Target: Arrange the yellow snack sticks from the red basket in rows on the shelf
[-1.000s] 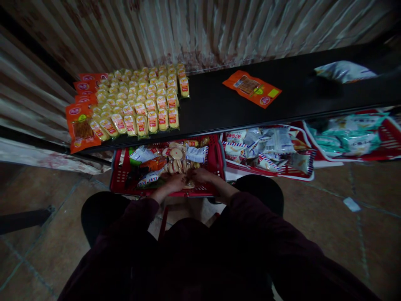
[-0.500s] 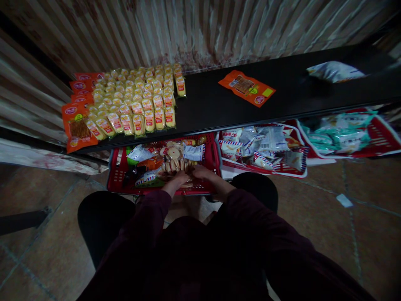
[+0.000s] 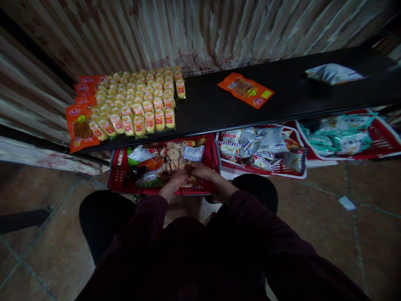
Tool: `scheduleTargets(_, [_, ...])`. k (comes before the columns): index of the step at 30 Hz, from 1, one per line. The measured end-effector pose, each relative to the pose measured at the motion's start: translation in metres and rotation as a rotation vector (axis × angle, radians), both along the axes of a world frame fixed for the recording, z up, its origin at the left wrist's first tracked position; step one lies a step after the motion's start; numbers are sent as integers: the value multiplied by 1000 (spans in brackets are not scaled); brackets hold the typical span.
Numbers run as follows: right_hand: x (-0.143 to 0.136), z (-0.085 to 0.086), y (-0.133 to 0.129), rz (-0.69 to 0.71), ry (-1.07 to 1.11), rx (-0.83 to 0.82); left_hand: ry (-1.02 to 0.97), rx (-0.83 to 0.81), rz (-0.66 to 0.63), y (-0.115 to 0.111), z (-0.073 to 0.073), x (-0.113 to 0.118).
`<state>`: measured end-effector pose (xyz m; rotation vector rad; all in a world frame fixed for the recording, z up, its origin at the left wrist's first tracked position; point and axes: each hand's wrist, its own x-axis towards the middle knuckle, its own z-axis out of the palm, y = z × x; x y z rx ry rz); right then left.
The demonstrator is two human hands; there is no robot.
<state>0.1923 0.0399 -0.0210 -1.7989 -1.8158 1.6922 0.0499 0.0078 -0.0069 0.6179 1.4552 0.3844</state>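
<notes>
Both hands reach down into a red basket [image 3: 116,173] of mixed snacks below the black shelf. My left hand [image 3: 178,179] lies against the pale round biscuits [image 3: 171,166], palm down. Close on its right, my right hand [image 3: 202,170] comes in from the basket's right side. Its fingers point left towards the same biscuits. The fingertips of both hands are lost in the dim light among the packs, so a grip cannot be made out. Around them lie a white and blue packet [image 3: 193,153], an orange packet [image 3: 153,162] and a striped packet [image 3: 149,177].
On the shelf [image 3: 200,110] stand rows of small wrapped cakes [image 3: 134,104], with orange packets [image 3: 79,129] on their left. Farther right lie another orange packet [image 3: 246,90] and a silvery bag [image 3: 333,74]. Two more baskets hold white packets [image 3: 272,140] and green packets [image 3: 346,136].
My hands have shifted slightly among the biscuits, with a small gap now showing between them. The view has tilted a little; the shelf goods stay in place.
</notes>
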Motion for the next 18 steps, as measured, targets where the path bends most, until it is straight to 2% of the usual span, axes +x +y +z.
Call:
scheduleTargets(4, [-1,2,1,-190,142,-51,-71,19,147,-1,-2,-6])
scheduleTargets(11, [-4,0,-1,-416,232,-133,-23,63,258,-1,-11,-8])
scheduleTargets(15, [-9,5,-2,-603,412,-260,3,98,283,2,-9,-7])
scheduleTargets(18, [-14,8,-1,-716,555,-329,25,133,233,4,-5,-4])
